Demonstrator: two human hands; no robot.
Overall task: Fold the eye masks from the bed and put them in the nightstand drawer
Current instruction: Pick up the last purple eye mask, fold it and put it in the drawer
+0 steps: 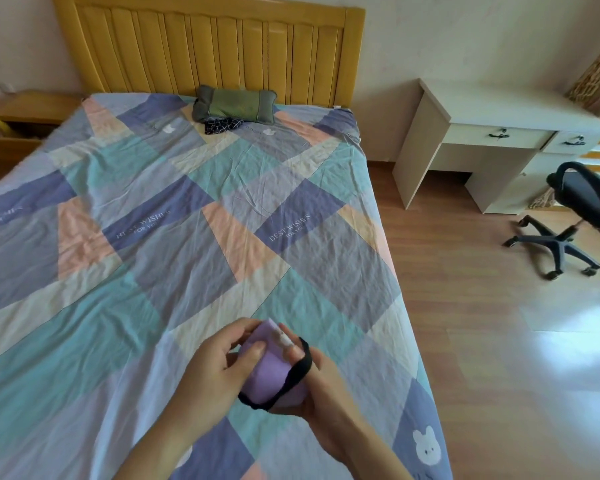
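A purple eye mask [269,374] with a black elastic strap is held folded between both my hands, just above the near right part of the bed [174,237]. My left hand [219,368] pinches its left edge with thumb and fingers. My right hand [321,382] cups it from the right and below, with the strap looped over the fingers. A dark checked cloth item [222,125] lies by the pillow at the head of the bed. The wooden nightstand [25,114] stands at the far left of the bed, and its open front looks dark inside.
A green-grey pillow [234,103] rests against the yellow headboard [215,46]. A white desk [492,133] with drawers stands to the right, with a black office chair [582,209] on the wooden floor beside it.
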